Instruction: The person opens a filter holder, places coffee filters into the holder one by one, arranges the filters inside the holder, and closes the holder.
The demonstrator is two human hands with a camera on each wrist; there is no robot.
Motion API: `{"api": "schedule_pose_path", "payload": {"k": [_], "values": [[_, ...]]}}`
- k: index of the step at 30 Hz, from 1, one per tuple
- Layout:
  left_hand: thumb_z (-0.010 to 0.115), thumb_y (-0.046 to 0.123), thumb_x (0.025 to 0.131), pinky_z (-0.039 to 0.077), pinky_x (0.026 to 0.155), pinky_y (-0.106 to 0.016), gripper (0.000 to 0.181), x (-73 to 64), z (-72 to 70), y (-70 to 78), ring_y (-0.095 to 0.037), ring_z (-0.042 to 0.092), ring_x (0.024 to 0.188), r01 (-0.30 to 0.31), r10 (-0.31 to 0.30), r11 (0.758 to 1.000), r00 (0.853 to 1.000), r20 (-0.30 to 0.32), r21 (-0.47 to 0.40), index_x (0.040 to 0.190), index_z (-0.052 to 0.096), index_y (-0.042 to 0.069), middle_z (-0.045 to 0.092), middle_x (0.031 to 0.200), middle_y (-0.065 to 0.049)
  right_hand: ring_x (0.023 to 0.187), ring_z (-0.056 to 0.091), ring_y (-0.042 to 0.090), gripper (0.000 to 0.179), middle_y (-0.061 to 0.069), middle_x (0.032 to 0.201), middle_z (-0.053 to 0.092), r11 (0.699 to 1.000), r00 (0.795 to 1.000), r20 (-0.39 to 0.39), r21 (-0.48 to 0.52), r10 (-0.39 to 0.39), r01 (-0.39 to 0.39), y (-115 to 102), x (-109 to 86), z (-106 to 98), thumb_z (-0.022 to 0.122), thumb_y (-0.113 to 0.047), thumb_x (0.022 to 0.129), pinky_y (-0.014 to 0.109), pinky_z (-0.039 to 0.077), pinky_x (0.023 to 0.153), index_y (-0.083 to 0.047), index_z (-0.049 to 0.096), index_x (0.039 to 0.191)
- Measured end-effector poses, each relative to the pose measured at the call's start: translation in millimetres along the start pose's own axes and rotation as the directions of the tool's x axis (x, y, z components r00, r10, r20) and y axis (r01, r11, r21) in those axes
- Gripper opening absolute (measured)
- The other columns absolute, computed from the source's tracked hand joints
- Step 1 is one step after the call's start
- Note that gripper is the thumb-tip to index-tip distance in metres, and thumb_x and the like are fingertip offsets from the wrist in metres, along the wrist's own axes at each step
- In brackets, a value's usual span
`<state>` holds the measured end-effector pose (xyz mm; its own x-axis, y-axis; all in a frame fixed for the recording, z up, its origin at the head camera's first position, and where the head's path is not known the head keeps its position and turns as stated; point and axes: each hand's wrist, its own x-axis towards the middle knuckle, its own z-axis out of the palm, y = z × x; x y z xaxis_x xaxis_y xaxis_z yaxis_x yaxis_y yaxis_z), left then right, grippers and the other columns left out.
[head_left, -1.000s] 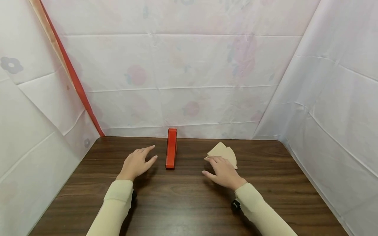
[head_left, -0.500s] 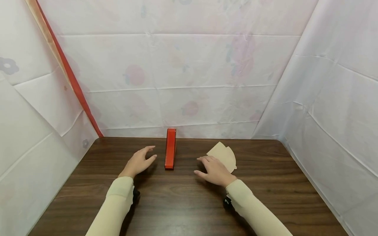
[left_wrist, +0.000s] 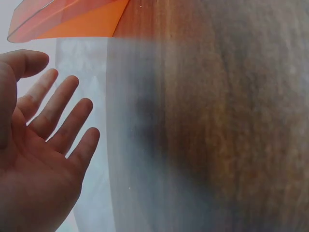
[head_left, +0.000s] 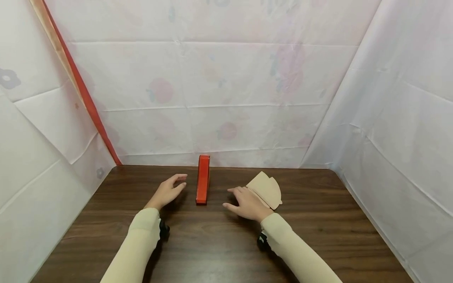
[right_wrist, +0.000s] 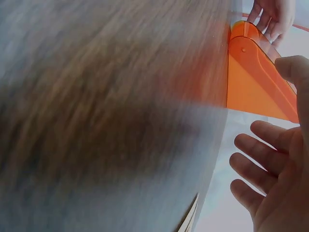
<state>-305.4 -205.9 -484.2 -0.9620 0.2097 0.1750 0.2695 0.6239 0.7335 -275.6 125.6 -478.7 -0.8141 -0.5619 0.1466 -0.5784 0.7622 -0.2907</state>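
Observation:
A narrow orange-red wedge-shaped plastic case stands upright on the table; its flat triangular side shows as the orange case in the right wrist view. My left hand hovers just left of it, fingers loosely spread and holding nothing. On the other side is my right hand, also holding nothing, its fingers pointing toward the case with a gap between. Behind that hand lie flat beige fan-shaped pieces, partly covered by it. In the left wrist view, the case appears above the left hand.
Dark wood-grain table beneath, its far edge meeting a white patterned cloth hung behind. More white cloth encloses the right side, and a red strip runs down the left corner.
My right hand has moved left, away from the beige pieces and closer to the case, uncovering more of them. The left hand has shifted only slightly. The case stands where it was.

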Motion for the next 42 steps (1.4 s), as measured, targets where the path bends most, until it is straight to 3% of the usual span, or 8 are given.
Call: {"api": "schedule_pose_path", "payload": {"k": [7, 11, 15, 28, 35, 42], "values": [[0.054, 0.020, 0.105, 0.036, 0.107, -0.056, 0.043, 5.3, 3.3, -2.6, -0.038, 0.048, 0.131, 0.019, -0.018, 0.999, 1.000, 0.019, -0.049, 0.145, 0.049, 0.005, 0.055, 0.140, -0.019, 0.127, 0.051, 0.026, 0.070, 0.008, 0.136, 0.057, 0.997, 0.999, 0.021, 0.072, 0.038, -0.039, -12, 12.1, 8, 0.053, -0.061, 0.097, 0.042, 0.041, 0.106, -0.007, 0.054, 0.142], [0.053, 0.025, 0.105, 0.034, 0.109, -0.056, 0.043, 12.6, 6.4, -0.2, -0.036, 0.047, 0.133, 0.061, -0.058, 0.994, 0.998, 0.036, -0.088, 0.145, 0.049, 0.008, 0.053, 0.143, -0.016, 0.128, 0.049, 0.026, 0.074, 0.007, 0.138, 0.056, 0.993, 0.998, 0.034, 0.097, 0.062, -0.065, -20, 22.2, 15, 0.052, -0.066, 0.095, 0.042, 0.041, 0.106, -0.009, 0.053, 0.142], [0.050, 0.031, 0.106, 0.033, 0.110, -0.057, 0.044, 22.5, 10.7, 4.0, -0.036, 0.046, 0.134, 0.079, -0.075, 0.992, 0.996, 0.048, -0.096, 0.145, 0.049, 0.010, 0.052, 0.145, -0.015, 0.124, 0.051, 0.024, 0.075, 0.006, 0.134, 0.058, 0.992, 0.996, 0.019, 0.079, 0.093, -0.094, -26, 31.1, 19, 0.052, -0.069, 0.093, 0.040, 0.043, 0.103, -0.009, 0.056, 0.139], [0.044, 0.031, 0.108, 0.030, 0.110, -0.060, 0.047, 43.4, 14.5, 7.8, -0.040, 0.039, 0.138, 0.119, -0.109, 0.988, 0.988, 0.106, -0.094, 0.149, 0.044, 0.008, 0.044, 0.151, -0.018, 0.103, 0.055, 0.022, 0.086, 0.007, 0.113, 0.061, 0.985, 0.987, -0.032, 0.069, 0.158, -0.155, -48, 53.5, 27, 0.056, -0.078, 0.085, 0.037, 0.050, 0.087, -0.003, 0.062, 0.127], [0.040, 0.036, 0.109, 0.023, 0.113, -0.062, 0.050, 50.8, 14.5, 10.8, -0.040, 0.032, 0.143, 0.156, -0.142, 0.984, 0.979, 0.146, -0.086, 0.152, 0.041, 0.011, 0.038, 0.156, -0.017, 0.096, 0.053, 0.021, 0.088, 0.007, 0.105, 0.059, 0.983, 0.981, -0.066, 0.017, 0.183, -0.182, -58, 59.9, 33, 0.055, -0.080, 0.083, 0.035, 0.050, 0.082, -0.001, 0.062, 0.122], [0.037, 0.029, 0.110, 0.019, 0.114, -0.062, 0.049, 55.9, 17.7, 11.5, -0.039, 0.029, 0.145, 0.166, -0.136, 0.976, 0.970, 0.200, -0.141, 0.154, 0.036, 0.008, 0.035, 0.157, -0.019, 0.091, 0.050, 0.020, 0.084, 0.006, 0.097, 0.056, 0.979, 0.977, -0.066, -0.022, 0.201, -0.202, -66, 64.4, 38, 0.054, -0.082, 0.082, 0.033, 0.048, 0.080, -0.003, 0.062, 0.110]]}}
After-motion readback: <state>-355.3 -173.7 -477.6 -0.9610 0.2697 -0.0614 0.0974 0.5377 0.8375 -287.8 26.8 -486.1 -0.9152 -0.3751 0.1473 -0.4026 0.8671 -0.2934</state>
